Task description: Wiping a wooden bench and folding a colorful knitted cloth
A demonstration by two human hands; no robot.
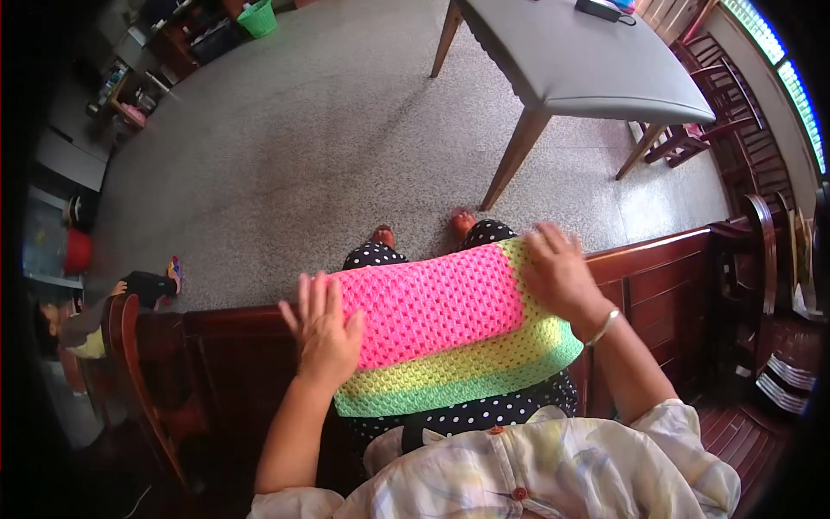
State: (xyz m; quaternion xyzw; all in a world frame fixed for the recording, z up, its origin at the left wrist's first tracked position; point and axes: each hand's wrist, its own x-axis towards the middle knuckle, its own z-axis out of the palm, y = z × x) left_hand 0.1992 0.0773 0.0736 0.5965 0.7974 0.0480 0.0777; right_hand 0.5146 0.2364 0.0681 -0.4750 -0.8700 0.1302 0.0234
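A crocheted piece (441,305) with a pink middle and yellow and green bands lies across the lap, over polka-dot trousers. My left hand (327,331) rests at its left edge with the fingers spread, palm down. At the upper right corner, on the yellow-green band, is my right hand (559,276), slightly blurred, fingers apart, with a bangle (603,326) on the wrist. Neither hand visibly grips the fabric; the palms are hidden.
I sit on a dark wooden bench (655,256). A grey-covered table (596,65) stands ahead on the right, with wooden chairs (733,123) beyond. Another person (84,324) is at the far left. A green basket (258,18) is at the back.
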